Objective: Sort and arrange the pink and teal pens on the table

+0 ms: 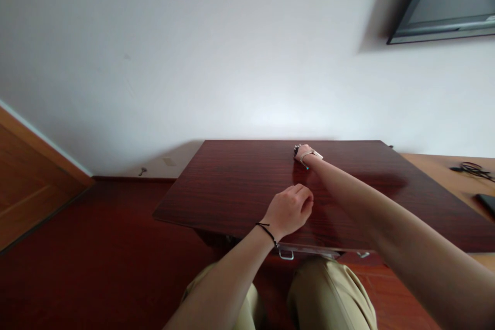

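My right hand (302, 152) reaches to the back of the dark reddish-brown desk (240, 185), with a beaded bracelet on its wrist. Its fingers are closed at a small dark and silvery cluster (296, 150), too small to identify. A flat whitish piece (317, 154) shows just to the right of that wrist. Nearer the front edge, my left hand (288, 210) hovers over or rests on the desk, its fingers curled together and the palm side hidden. I cannot tell whether anything is inside it. A thin dark bracelet (266, 232) circles the left wrist.
A white wall stands behind the desk, with a screen (456, 5) mounted at upper right. To the right, a lighter wooden surface (429, 164) bears a black cable (474, 169) and a dark flat object (486, 203). Drawer handles (286, 254) hang below the front edge, above my knees.
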Tool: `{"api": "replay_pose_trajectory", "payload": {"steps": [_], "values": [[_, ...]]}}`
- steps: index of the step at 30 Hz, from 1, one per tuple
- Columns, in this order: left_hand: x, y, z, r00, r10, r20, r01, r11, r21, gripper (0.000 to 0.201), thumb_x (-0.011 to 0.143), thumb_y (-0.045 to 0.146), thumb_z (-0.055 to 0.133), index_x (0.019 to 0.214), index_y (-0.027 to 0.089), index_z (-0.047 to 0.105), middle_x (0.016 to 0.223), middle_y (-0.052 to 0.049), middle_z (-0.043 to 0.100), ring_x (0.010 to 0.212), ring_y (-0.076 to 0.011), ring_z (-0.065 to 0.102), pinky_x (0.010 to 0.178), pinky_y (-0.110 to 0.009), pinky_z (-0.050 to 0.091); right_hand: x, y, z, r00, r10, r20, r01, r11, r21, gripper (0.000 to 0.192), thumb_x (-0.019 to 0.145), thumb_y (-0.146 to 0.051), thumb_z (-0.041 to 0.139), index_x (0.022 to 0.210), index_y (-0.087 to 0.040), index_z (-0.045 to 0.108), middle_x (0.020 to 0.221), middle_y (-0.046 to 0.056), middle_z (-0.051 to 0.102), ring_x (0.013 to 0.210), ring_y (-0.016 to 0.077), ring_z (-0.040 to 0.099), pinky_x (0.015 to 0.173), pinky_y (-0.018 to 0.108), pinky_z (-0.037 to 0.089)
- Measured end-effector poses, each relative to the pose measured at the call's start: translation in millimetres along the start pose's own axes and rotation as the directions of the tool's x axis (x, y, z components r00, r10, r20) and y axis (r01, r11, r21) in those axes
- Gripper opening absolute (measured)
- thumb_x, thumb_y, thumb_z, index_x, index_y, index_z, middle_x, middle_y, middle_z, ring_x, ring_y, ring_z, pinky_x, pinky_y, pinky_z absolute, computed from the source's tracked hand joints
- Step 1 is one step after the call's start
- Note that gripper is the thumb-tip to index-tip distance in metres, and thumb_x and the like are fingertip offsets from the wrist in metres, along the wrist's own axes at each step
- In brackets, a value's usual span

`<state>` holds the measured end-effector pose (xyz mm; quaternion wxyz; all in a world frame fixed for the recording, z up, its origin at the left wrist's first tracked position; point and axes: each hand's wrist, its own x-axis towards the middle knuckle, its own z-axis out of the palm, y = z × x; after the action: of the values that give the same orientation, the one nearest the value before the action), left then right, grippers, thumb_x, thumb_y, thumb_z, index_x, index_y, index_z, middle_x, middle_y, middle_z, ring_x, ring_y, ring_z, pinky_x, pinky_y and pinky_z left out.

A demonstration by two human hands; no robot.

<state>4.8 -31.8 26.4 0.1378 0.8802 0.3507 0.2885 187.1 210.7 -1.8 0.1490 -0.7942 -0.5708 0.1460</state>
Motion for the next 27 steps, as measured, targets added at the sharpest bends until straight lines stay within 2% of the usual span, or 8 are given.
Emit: {"api": "replay_pose_trajectory", "payload": {"steps": [5,10,13,15,18,20,23,27], "values": [[3,-10,5.6,0.997,-0.04,-0.059,0.039,0.999,-0.023,0.008,0.1,0.018,0.057,0.098,0.023,0.062,0.099,-0.002,0.069,0.087,-0.0168,0.065,0.083,-0.029,0.053,-28,20,-9,0.993,-0.074,0.092,0.037,0.937,0.349,0.019,0.087,-0.029,0.077,0.087,-0.013,0.066,0.081,0.014,0.071,0.088,0.0282,0.074,0.078,0.033,0.056],[15,-31,10.2,0.976,-0.165,-0.141,0.149,0.982,-0.115,0.009,0.098,0.018,0.057,0.093,0.022,0.063,0.09,0.0,0.068,0.078,-0.0151,0.064,0.078,-0.028,0.05,-73,47,-5,0.97,-0.239,0.052,0.136,0.704,0.697,0.041,0.098,-0.06,0.061,0.092,-0.021,0.055,0.079,0.004,0.066,0.072,0.0169,0.067,0.066,0.026,0.055],[31,-48,16.5,0.934,-0.295,-0.203,0.246,0.94,-0.236,0.01,0.1,0.027,0.059,0.093,0.022,0.064,0.087,0.0,0.069,0.077,-0.0156,0.065,0.076,-0.028,0.05,-88,54,-8,0.955,-0.295,0.021,0.097,0.379,0.921,0.058,0.082,-0.077,0.072,0.086,-0.024,0.05,0.071,-0.001,0.057,0.059,0.0138,0.057,0.054,0.025,0.048],[47,-60,22.1,0.907,-0.351,-0.233,0.253,0.896,-0.365,0.011,0.1,0.032,0.062,0.098,0.022,0.065,0.096,-0.003,0.072,0.084,-0.0168,0.068,0.081,-0.03,0.052,-91,52,-12,0.952,-0.305,0.016,0.062,0.246,0.967,0.063,0.075,-0.079,0.078,0.081,-0.024,0.048,0.066,-0.003,0.053,0.054,0.0126,0.051,0.049,0.025,0.044],[80,-77,28.7,0.856,-0.442,-0.267,0.233,0.792,-0.565,0.026,0.099,0.043,0.066,0.112,0.02,0.063,0.113,-0.01,0.072,0.099,-0.0207,0.069,0.091,-0.035,0.054,-91,41,-16,0.942,-0.327,-0.076,0.16,0.238,0.958,0.058,0.079,-0.077,0.075,0.081,-0.024,0.05,0.066,-0.001,0.057,0.055,0.0139,0.052,0.051,0.027,0.044],[104,-85,29.9,0.856,-0.445,-0.263,0.186,0.739,-0.648,0.043,0.096,0.048,0.071,0.124,0.019,0.06,0.126,-0.014,0.069,0.113,-0.0242,0.067,0.097,-0.038,0.054,-90,35,-17,0.915,-0.34,-0.215,0.314,0.269,0.91,0.051,0.084,-0.071,0.073,0.087,-0.024,0.053,0.066,-0.002,0.058,0.056,0.0158,0.054,0.055,0.028,0.046],[136,-89,27.3,0.927,-0.309,-0.211,0.082,0.718,-0.691,0.056,0.088,0.05,0.079,0.131,0.018,0.06,0.13,-0.014,0.068,0.117,-0.0254,0.066,0.099,-0.037,0.054,-90,32,-16,0.83,-0.399,-0.39,0.536,0.372,0.758,0.038,0.091,-0.059,0.069,0.102,-0.024,0.058,0.081,0.003,0.068,0.072,0.0219,0.064,0.069,0.033,0.053],[160,-87,24.2,0.987,-0.12,-0.105,0.022,0.754,-0.656,0.039,0.089,0.049,0.078,0.11,0.017,0.07,0.105,-0.008,0.075,0.096,-0.0229,0.07,0.09,-0.033,0.056,-89,37,-14,0.759,-0.407,-0.508,0.651,0.45,0.612,0.035,0.096,-0.048,0.062,0.12,-0.023,0.059,0.111,0.011,0.073,0.1,0.0283,0.071,0.088,0.038,0.055]]}}
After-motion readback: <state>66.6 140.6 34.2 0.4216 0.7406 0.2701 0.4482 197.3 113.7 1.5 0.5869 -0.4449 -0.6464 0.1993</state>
